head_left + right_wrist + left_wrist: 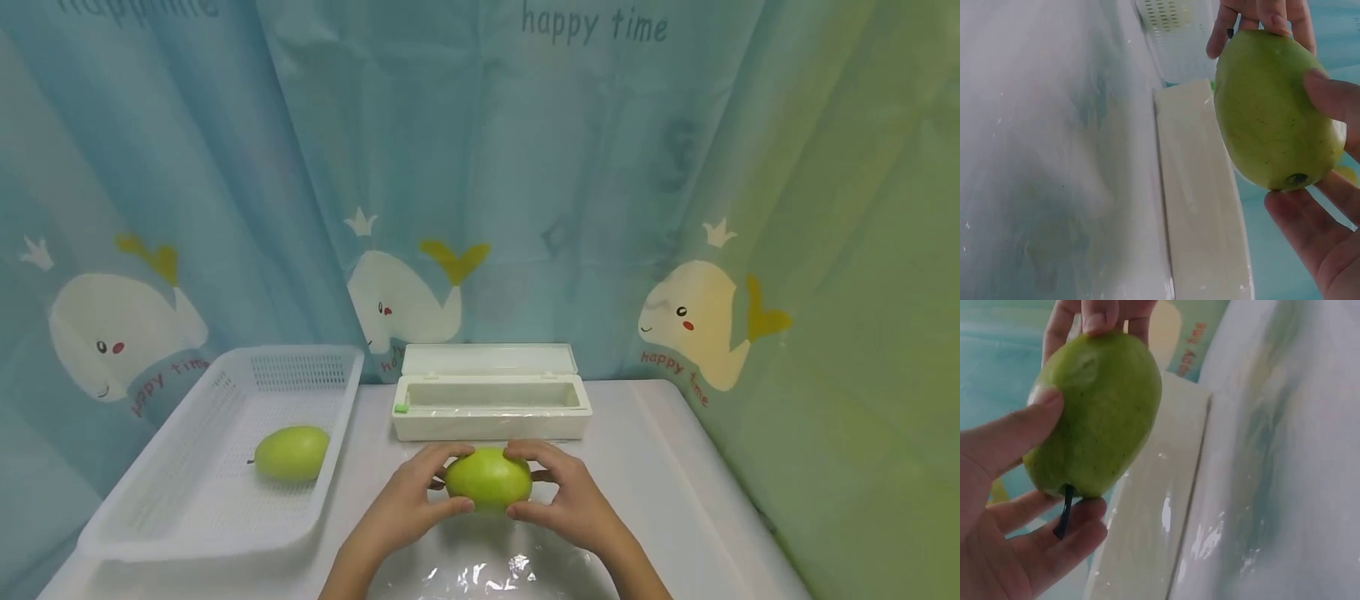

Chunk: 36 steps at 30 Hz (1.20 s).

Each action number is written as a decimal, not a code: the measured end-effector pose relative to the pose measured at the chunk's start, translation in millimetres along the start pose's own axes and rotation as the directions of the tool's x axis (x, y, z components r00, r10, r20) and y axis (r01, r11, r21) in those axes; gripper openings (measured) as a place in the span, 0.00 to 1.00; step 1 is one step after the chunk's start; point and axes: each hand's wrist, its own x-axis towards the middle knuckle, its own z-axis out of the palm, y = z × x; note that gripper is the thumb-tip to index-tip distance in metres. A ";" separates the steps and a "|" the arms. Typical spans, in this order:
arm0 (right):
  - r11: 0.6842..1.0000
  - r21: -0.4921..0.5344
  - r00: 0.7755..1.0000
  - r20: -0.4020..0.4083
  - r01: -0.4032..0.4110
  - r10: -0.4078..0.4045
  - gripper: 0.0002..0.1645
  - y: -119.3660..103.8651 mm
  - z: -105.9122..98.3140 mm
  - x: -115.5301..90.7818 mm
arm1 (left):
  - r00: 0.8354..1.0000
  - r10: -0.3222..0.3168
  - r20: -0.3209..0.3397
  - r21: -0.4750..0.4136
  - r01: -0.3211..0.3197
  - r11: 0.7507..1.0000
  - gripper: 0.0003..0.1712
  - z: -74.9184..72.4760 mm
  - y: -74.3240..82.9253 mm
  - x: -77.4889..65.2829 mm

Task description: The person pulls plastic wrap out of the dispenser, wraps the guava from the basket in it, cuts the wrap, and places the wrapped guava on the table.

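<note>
A green pear (489,479) with a dark stem is held between both hands, above the table just in front of a white box. My left hand (411,492) grips its stem end, thumb on the near side and fingers at the far side and underneath. The right hand (561,493) grips the opposite end in the same way; the dark blossom end of the pear (1272,112) shows in the right wrist view. Below the hands, a glossy sheet of clear plastic film (480,575) lies on the table.
The long white box (491,427) stands at the back with its lid (487,359) raised and a small green piece (402,409) at its left end. A white perforated basket (187,542) on the left holds another green pear (292,454). A whale-printed curtain (525,167) hangs behind.
</note>
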 end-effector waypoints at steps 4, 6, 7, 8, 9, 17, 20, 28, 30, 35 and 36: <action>0.999 -0.034 0.999 0.037 -0.029 0.030 0.37 4.0 -1.8 -2.1 | 1.000 0.030 -0.001 0.085 -0.030 0.996 0.34 8.1 -0.3 -0.8; 0.997 -0.059 0.997 0.054 -0.044 0.047 0.39 5.6 -2.8 -2.0 | 0.999 0.040 0.008 0.117 -0.041 0.992 0.34 10.8 -0.2 0.1; 0.996 -0.071 0.996 0.066 -0.050 0.055 0.39 6.0 -3.0 -2.8 | 0.999 0.038 0.016 0.130 -0.040 0.991 0.33 12.3 0.4 -0.6; 0.995 -0.084 0.995 0.076 -0.057 0.063 0.40 6.3 -3.2 -3.4 | 0.999 0.034 0.025 0.143 -0.038 0.989 0.33 13.5 0.7 -1.2; 0.994 -0.093 0.994 0.084 -0.065 0.072 0.40 6.5 -3.4 -3.7 | 0.999 0.028 0.032 0.150 -0.033 0.988 0.34 14.4 1.1 -1.5; 0.983 -0.157 0.984 0.130 -0.099 0.120 0.41 9.3 -4.6 -2.9 | 0.998 -0.005 0.058 0.188 -0.006 0.982 0.34 19.3 -4.0 1.6; 0.976 -0.186 0.976 0.164 -0.115 0.146 0.41 14.3 -3.9 -4.3 | 0.997 -0.021 0.075 0.195 0.006 0.981 0.33 23.8 -7.8 2.3; 0.964 -0.249 0.966 0.211 -0.093 0.147 0.41 23.4 -0.9 -5.1 | 0.991 -0.061 0.120 0.194 0.037 0.980 0.30 25.4 -11.2 3.4; 0.964 -0.250 0.966 0.212 -0.091 0.147 0.42 23.4 -0.6 -4.7 | 0.990 -0.068 0.127 0.186 0.044 0.982 0.30 24.4 -11.5 3.6; 0.960 -0.266 0.966 0.213 -0.089 0.149 0.42 21.0 -0.8 -3.7 | 0.988 -0.069 0.134 0.182 0.044 0.982 0.29 22.5 -11.1 2.7; 0.958 -0.272 0.965 0.215 -0.089 0.151 0.42 20.5 -0.9 -3.7 | 0.988 -0.072 0.137 0.183 0.046 0.982 0.29 22.4 -11.0 2.4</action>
